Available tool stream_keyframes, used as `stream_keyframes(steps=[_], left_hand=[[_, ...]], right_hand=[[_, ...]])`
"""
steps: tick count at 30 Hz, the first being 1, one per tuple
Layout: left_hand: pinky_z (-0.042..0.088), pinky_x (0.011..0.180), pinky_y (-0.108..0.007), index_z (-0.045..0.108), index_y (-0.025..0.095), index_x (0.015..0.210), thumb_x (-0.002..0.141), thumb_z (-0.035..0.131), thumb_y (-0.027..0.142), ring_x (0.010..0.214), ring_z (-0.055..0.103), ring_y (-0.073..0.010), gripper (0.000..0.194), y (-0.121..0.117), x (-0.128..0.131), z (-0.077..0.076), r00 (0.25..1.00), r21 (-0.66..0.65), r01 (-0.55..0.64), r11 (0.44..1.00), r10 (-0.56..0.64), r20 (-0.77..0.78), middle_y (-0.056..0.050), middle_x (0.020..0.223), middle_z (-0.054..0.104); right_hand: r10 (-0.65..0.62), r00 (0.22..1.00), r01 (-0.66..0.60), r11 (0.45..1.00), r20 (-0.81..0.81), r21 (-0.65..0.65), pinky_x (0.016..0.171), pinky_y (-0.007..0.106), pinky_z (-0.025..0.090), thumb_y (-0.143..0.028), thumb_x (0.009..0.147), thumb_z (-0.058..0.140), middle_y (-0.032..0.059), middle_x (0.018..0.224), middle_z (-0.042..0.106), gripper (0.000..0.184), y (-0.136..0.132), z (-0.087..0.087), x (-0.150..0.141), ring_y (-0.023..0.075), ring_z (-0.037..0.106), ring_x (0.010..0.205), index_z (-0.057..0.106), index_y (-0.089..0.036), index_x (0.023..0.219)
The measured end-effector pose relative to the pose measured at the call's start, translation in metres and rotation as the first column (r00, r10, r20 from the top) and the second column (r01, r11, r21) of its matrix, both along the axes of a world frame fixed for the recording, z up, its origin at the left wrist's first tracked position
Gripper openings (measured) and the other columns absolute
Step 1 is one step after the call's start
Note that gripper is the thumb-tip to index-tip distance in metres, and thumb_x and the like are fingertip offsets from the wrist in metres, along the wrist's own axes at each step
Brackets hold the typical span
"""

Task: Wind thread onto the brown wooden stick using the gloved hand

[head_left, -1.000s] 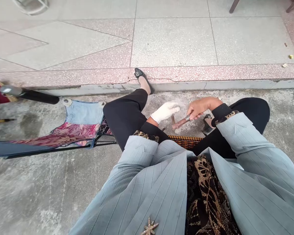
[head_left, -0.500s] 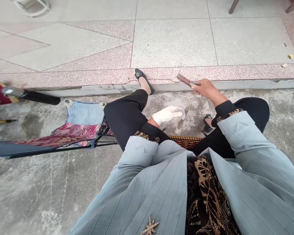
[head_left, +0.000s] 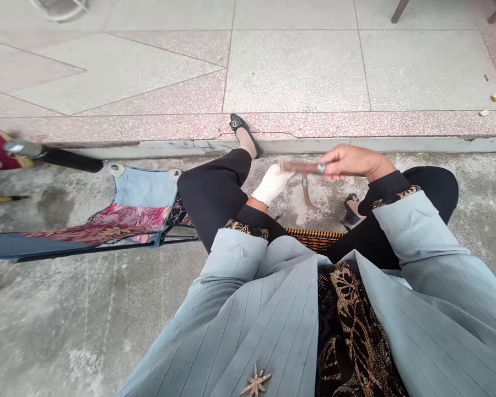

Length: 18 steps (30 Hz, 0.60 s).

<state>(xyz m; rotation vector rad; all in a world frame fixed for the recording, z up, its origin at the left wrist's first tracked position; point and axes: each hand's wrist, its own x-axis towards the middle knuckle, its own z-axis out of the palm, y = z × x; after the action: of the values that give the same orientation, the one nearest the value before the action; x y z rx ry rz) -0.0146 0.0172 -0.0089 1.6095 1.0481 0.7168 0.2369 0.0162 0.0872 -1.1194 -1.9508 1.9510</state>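
Note:
My right hand (head_left: 349, 162), bare, has its fingers closed round one end of a reddish-brown bar-like tool (head_left: 300, 166), beside a silvery metal band. The bar lies almost level and points left. Its far end overlaps the fingers of my left hand (head_left: 271, 183), which wears a white knitted glove. Below the bar a curved, rusty, hook-like tool (head_left: 307, 194) hangs down over the concrete, with a greyish collar near its top. The gloved fingers appear closed on this tool, though the bar hides the grip itself.
Between my knees shows the edge of a woven basket or seat (head_left: 314, 238). To the left stands a folding chair with patterned cloth (head_left: 128, 215), beside a black handle (head_left: 70, 159). A raised tiled step (head_left: 297, 124) runs across in front of my feet.
My right hand has swung left and down, turning the brown bar level over the gloved hand. The left hand has shifted slightly left, and the curved tool now shows more fully.

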Motion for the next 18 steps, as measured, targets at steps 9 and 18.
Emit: stream_keyframes(steps=[9, 18], left_hand=[[0.035, 0.059, -0.022, 0.066, 0.013, 0.084, 0.089, 0.051, 0.049, 0.058, 0.043, -0.0089, 0.039, -0.019, 0.013, 0.014, 0.838, -0.131, 0.506, 0.853, -0.521, -0.159, 0.001, 0.065, 0.055], [0.043, 0.073, -0.026, 0.067, 0.013, 0.085, 0.088, 0.052, 0.042, 0.074, 0.055, -0.0142, 0.034, -0.01, -0.001, 0.013, 0.956, 0.031, 0.241, 0.97, -0.232, -0.182, -0.002, 0.079, 0.064]], right_hand=[[-0.467, 0.724, 0.278, 0.871, 0.508, 0.405, 0.059, 0.026, 0.04, -0.035, 0.092, 0.06, 0.0071, 0.079, 0.066, 0.023, 0.021, -0.037, -0.008, 0.0136, 0.054, 0.067, 0.068, -0.014, 0.088], [0.355, 0.729, -0.361, 0.926, 0.585, -0.112, 0.055, 0.026, 0.036, -0.017, 0.084, 0.069, 0.0016, 0.057, 0.06, 0.013, -0.009, -0.026, -0.032, 0.0108, 0.051, 0.054, 0.072, -0.011, 0.072]])
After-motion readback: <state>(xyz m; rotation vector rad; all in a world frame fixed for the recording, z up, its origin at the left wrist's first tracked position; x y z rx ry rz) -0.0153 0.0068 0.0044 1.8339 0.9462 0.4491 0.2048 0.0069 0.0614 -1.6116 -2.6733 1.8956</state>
